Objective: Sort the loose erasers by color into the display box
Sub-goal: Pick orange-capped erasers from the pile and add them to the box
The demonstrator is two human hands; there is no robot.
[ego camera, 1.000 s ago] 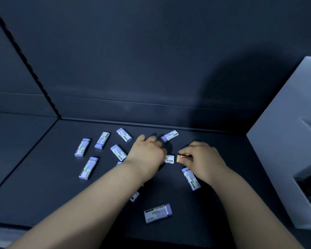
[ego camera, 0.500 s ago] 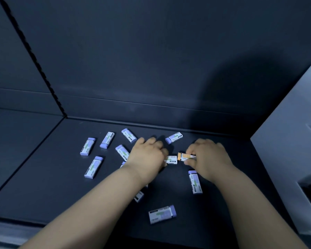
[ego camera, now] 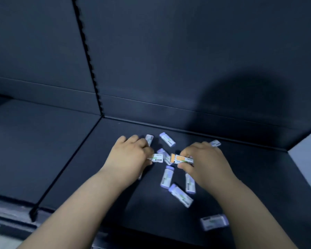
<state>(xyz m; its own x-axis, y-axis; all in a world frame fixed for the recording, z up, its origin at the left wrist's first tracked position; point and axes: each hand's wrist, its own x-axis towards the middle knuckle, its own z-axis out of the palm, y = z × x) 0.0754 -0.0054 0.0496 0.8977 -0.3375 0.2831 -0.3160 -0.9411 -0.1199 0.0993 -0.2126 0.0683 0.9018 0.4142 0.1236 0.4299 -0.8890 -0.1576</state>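
Dark shelf (ego camera: 258,177) fills the frame. At centre, the right hand (ego camera: 205,162) has its grip pinched on an orange eraser (ego camera: 178,157). Just left of it, the left hand (ego camera: 131,155) has its grip curled round a white-sleeved eraser (ego camera: 156,158). Purple erasers (ego camera: 181,194) lie scattered around them, down toward the lower right.

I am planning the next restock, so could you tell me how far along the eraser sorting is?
Done: no sorted group is in view. In hand: the right hand pinches an orange eraser, and the left hand grips a white-sleeved eraser. Left: several purple erasers lie scattered on the dark shelf.
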